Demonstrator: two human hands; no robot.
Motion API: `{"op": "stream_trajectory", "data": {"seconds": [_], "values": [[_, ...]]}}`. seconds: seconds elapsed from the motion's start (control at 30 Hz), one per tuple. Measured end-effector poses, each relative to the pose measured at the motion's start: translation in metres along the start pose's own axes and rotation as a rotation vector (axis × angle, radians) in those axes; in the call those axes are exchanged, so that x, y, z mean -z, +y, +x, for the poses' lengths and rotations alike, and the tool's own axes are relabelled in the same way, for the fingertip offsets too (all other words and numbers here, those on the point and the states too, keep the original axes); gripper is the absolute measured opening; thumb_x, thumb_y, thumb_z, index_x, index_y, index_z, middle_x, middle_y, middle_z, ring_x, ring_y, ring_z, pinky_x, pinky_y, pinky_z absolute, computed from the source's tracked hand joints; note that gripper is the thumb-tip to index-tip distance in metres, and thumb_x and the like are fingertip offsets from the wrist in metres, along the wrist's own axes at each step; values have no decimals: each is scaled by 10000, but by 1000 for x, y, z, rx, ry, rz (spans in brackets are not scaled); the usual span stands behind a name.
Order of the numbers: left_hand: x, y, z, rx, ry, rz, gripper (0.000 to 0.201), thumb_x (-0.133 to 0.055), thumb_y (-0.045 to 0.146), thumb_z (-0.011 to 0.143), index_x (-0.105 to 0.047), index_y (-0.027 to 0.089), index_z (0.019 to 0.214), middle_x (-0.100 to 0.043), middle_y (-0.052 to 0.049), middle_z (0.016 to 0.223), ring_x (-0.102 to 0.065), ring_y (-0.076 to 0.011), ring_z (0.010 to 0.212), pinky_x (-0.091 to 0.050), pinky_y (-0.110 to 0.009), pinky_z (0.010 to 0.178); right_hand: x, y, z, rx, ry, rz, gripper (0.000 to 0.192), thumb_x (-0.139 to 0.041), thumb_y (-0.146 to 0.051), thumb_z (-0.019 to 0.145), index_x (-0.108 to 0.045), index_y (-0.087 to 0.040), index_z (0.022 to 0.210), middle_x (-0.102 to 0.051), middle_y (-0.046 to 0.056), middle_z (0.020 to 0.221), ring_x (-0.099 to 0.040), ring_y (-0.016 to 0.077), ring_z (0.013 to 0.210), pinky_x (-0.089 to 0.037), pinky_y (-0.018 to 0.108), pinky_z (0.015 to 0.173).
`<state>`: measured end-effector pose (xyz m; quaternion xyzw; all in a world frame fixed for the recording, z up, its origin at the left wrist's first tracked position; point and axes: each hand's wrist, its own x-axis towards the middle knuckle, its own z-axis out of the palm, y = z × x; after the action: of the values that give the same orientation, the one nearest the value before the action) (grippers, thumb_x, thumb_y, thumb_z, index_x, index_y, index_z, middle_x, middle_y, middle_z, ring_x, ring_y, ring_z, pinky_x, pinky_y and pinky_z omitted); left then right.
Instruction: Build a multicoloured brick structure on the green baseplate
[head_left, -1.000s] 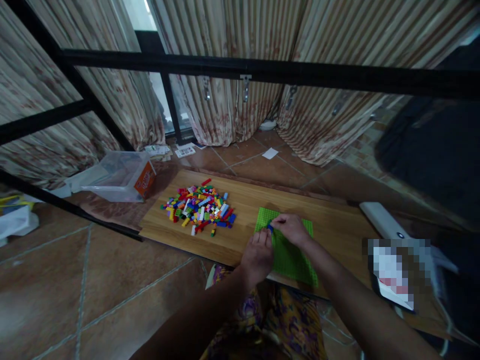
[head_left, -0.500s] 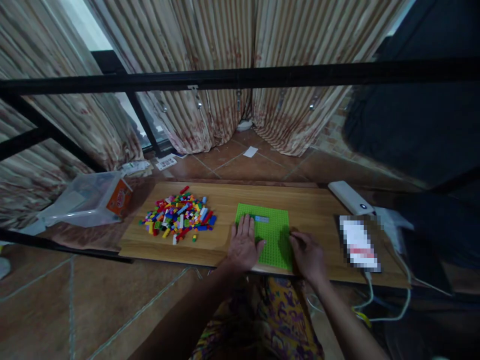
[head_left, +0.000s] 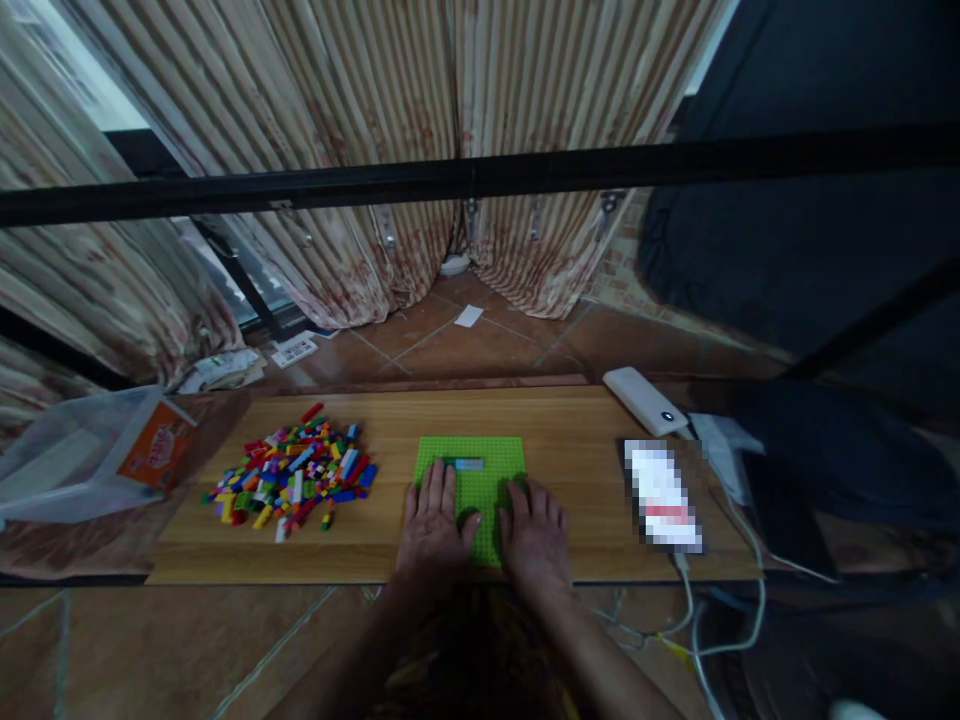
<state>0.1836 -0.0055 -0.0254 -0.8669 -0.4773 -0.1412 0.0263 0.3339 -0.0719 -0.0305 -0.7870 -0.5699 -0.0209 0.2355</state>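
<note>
A green studded baseplate [head_left: 480, 500] lies on the wooden board between my hands. Near its far edge sits a small light-blue brick [head_left: 470, 464], just beyond my left fingertips. My left hand [head_left: 435, 525] rests flat over the plate's left side, fingers stretched forward and thumb out to the right. Over the right edge lies my right hand [head_left: 536, 525], its fingers extended and touching the plate. Neither hand has anything in its grasp. To the left is a heap of loose coloured toy bricks [head_left: 300, 470].
The wooden board [head_left: 570, 420] carries a phone [head_left: 664, 495] with a cable and a white power bank [head_left: 645, 400] on the right. A clear plastic box [head_left: 75, 455] stands at the left. A black rail [head_left: 480, 180] crosses beyond, before striped curtains [head_left: 360, 120].
My right hand has moved onto the plate's right edge, and its fingers have straightened out. My left hand stays flat on the plate. The whole view has shifted, so the board appears further left.
</note>
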Motion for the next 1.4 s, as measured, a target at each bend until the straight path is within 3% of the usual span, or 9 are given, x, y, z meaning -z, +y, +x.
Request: {"op": "stream_trajectory", "data": {"seconds": [0.47, 0.57, 0.73, 0.87, 1.0, 1.2, 1.4], "values": [[-2, -4, 3, -15, -28, 35, 689, -434, 471, 898, -320, 84, 1456, -369, -206, 1493, -353, -311, 1382, -308, -524, 1104, 10, -1, 3, -43, -53, 168, 399, -420, -257, 913, -565, -232, 1283, -547, 150, 1299, -475, 322, 1196, -383, 507, 976], [1, -2, 4, 2, -37, 23, 681, -433, 470, 897, -325, 96, 1455, -369, -199, 1495, -343, -309, 1388, -301, -522, 1108, 13, 5, -1, -48, -23, 316, 387, -393, -236, 922, -592, -252, 1253, -541, 131, 1304, -486, 285, 1204, -400, 477, 992], [6, 2, 3, 29, -77, 14, 677, -424, 487, 902, -339, 103, 1453, -351, -186, 1509, -325, -304, 1397, -272, -508, 1124, 18, 20, -5, -109, 116, 762, 298, -392, -305, 939, -671, -229, 1009, -600, 105, 1167, -556, 217, 1123, -455, 397, 954], [8, 2, 1, 35, -97, 8, 697, -420, 514, 903, -323, 109, 1462, -318, -172, 1529, -305, -292, 1406, -249, -488, 1140, 22, 28, -3, -206, 101, 934, 251, -472, -374, 910, -653, -200, 923, -655, 85, 990, -604, 204, 967, -476, 363, 878], [9, 3, 0, 49, -114, 10, 687, -380, 518, 924, -301, 110, 1471, -304, -161, 1538, -271, -278, 1421, -229, -485, 1150, 24, 27, -2, -227, 51, 932, 276, -498, -422, 889, -642, -197, 824, -648, 49, 852, -599, 190, 853, -471, 323, 809], [12, 3, -2, 56, -69, -68, 572, -400, 444, 937, -375, 160, 1433, -320, -146, 1531, -307, -280, 1401, -256, -498, 1139, 20, 23, -3, -223, 56, 857, 314, -510, -455, 876, -646, -183, 799, -634, 43, 827, -590, 184, 829, -455, 298, 781], [21, -7, -10, 74, 83, -436, 399, -409, 307, 948, -524, 197, 1314, -486, -115, 1411, -460, -252, 1279, -357, -471, 1090, 22, 17, 1, -197, 19, 706, 365, -506, -497, 879, -647, -175, 778, -624, 40, 790, -582, 181, 762, -442, 289, 720]]}}
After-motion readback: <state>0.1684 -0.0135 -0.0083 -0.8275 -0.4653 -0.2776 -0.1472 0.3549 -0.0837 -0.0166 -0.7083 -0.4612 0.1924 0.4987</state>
